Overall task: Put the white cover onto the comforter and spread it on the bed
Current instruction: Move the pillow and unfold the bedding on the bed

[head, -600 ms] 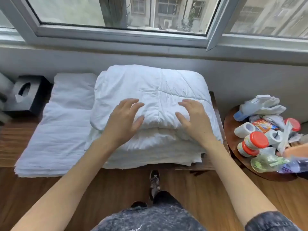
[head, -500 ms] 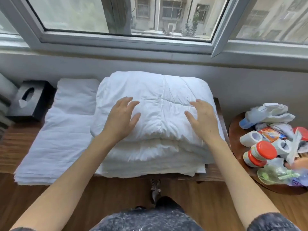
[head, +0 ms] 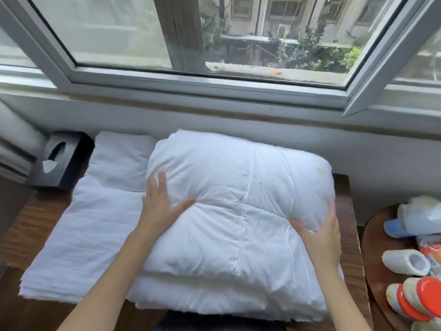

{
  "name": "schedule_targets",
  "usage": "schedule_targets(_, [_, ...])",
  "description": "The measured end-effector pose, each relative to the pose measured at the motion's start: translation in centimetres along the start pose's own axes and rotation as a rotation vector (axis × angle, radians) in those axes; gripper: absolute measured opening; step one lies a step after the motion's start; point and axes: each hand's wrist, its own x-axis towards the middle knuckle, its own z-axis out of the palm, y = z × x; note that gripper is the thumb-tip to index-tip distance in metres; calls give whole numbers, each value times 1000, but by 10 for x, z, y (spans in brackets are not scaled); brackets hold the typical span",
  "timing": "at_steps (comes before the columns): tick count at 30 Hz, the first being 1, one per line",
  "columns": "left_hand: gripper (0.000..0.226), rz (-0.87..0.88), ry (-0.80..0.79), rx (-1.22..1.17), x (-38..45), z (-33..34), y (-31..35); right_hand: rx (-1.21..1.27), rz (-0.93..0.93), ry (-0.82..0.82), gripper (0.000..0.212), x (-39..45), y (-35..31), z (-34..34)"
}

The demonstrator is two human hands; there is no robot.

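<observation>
The folded white comforter (head: 238, 211) lies as a thick bundle on a wooden bench (head: 346, 194) under the window. My left hand (head: 160, 206) presses against its left side with straight fingers, the thumb sunk into the top. On the right side, my right hand (head: 322, 235) presses in the same way, fingers up along the edge and thumb dug into the top. The folded white cover (head: 83, 223) lies flat on the bench just left of the comforter, partly under its edge.
A black tissue box (head: 62, 161) stands at the bench's far left. At the right, a round wooden side table (head: 377, 271) carries bottles with orange caps, paper rolls and packets. The wall and window sill (head: 214, 91) run right behind the bench.
Both hands slid apart from the top of the comforter to its left and right sides, thumbs now pressing in. The camera has come closer and lower over the bundle.
</observation>
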Motion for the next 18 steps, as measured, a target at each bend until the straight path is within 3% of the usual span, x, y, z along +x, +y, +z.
schedule_targets(5, [141,-265,-207,-319,15,5,-22,120,163,-111,120,12,14,11])
schedule_targets(11, [155,-315,-404,-371,32,10,-33,214,345,-324,132,44,38,25])
schedule_targets(15, [137,-368,-478,-362,47,15,-38,297,315,-431,120,64,55,35])
schedule_targets(18, [120,-384,-497,-361,57,23,-35,294,373,-457,95,71,54,44])
